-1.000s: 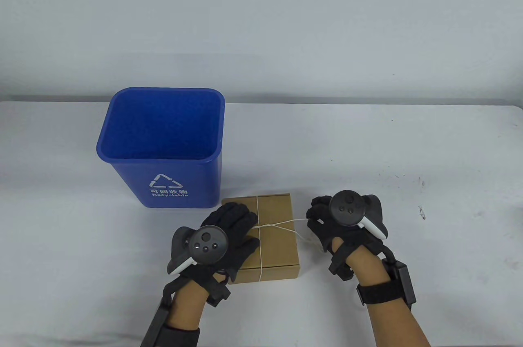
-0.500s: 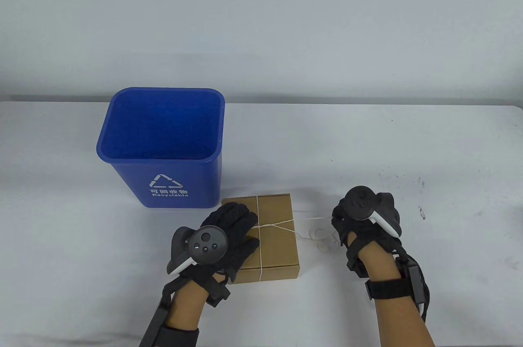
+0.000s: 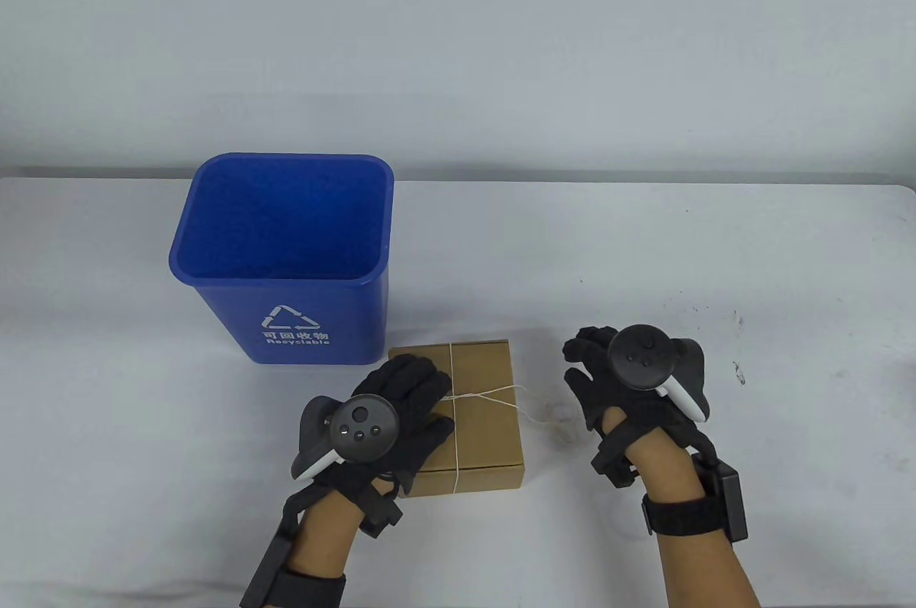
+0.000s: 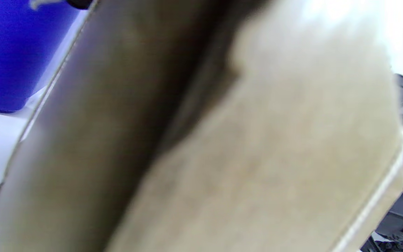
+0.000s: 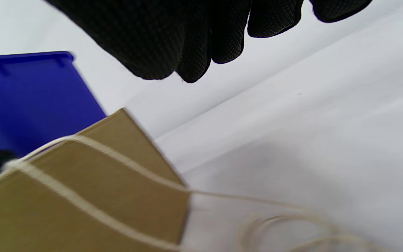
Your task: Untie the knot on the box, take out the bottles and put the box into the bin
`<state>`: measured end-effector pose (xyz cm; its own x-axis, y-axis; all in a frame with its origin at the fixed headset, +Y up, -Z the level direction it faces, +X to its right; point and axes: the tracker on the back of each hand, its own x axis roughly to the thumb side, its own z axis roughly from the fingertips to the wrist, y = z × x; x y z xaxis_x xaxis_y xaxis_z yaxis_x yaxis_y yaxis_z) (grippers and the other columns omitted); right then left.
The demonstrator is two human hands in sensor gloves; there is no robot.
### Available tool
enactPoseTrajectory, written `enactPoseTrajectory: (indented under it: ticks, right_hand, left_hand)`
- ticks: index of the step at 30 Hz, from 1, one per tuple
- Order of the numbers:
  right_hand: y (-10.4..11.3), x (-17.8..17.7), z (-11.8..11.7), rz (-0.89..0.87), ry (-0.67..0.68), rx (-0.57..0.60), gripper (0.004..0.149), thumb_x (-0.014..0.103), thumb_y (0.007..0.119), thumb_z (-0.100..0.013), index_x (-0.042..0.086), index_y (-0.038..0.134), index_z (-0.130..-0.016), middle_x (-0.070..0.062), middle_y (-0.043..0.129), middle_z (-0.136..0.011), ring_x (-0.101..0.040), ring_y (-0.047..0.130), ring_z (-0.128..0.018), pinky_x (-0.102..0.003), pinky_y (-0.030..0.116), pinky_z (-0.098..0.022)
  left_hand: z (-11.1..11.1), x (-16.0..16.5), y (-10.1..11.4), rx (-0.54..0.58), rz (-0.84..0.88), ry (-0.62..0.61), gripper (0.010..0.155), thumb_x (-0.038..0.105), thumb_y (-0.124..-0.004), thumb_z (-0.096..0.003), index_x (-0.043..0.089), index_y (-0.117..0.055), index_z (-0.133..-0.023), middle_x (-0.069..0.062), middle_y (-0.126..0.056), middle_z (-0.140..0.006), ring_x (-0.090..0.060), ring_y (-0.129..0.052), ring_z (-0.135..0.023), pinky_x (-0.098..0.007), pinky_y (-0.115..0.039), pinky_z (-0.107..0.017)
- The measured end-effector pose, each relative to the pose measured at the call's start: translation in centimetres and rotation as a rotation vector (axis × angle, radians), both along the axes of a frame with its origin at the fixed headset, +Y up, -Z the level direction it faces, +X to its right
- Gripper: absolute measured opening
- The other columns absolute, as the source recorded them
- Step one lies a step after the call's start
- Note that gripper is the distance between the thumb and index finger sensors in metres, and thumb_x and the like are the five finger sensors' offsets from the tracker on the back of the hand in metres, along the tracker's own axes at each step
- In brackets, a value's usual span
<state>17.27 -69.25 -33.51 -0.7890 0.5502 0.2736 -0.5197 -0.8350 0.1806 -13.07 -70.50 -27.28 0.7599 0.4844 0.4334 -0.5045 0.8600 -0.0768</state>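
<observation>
Two hands are seen: the left hand point(image 3: 408, 397) is laid flat on the box point(image 3: 481, 415), at 5 o'clock of the bin point(image 3: 286, 265); the right hand point(image 3: 608, 379) is spread, empty, above loose string point(image 3: 551, 415) on the table point(image 3: 715, 265).

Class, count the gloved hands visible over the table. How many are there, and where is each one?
2. The left hand rests flat on the cardboard box. The right hand hovers right of the box, above the loose string, holding nothing.

Blue bin point(image 3: 286, 265) w/ white recycle logo; brown box point(image 3: 481, 415); cream string point(image 3: 494, 393); blk gloves.
</observation>
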Motion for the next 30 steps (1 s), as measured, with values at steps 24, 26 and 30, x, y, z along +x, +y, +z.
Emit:
enactPoseTrajectory:
  ticks: [24, 26, 30]
  right_hand:
    - [-1.9, -0.8, -0.6, 0.055, 0.08, -0.088, 0.035, 0.032, 0.082, -0.047, 0.014, 0.088, -0.077, -0.009, 0.077, -0.093, -0.051, 0.058, -0.094, -0.07, 0.049, -0.062]
    - [-2.2, -0.2, -0.9, 0.084, 0.057, -0.111, 0.035, 0.032, 0.082, -0.046, 0.014, 0.089, -0.076, -0.009, 0.078, -0.092, -0.051, 0.059, -0.094, -0.07, 0.05, -0.062]
    - [-2.8, 0.4, -1.2, 0.134, 0.038, -0.174, 0.035, 0.032, 0.083, -0.046, 0.013, 0.089, -0.076, -0.009, 0.079, -0.091, -0.051, 0.059, -0.094, -0.07, 0.05, -0.062]
  left_hand:
    - [0.0, -0.1, -0.1, 0.001, 0.017, 0.002, 0.067, 0.05, -0.078, -0.0507, 0.022, -0.064, -0.11, -0.004, -0.052, -0.115, -0.037, -0.042, -0.112, -0.063, -0.039, -0.078]
    - [0.0, -0.1, -0.2, 0.001, 0.018, 0.001, 0.067, 0.05, -0.078, -0.0508, 0.022, -0.064, -0.11, -0.004, -0.052, -0.115, -0.037, -0.042, -0.112, -0.063, -0.039, -0.078]
    - [0.0, -0.1, -0.2, 0.001, 0.021, 0.001, 0.067, 0.05, -0.078, -0.0508, 0.023, -0.063, -0.11, -0.005, -0.052, -0.115, -0.037, -0.042, -0.112, -0.063, -0.039, -0.078]
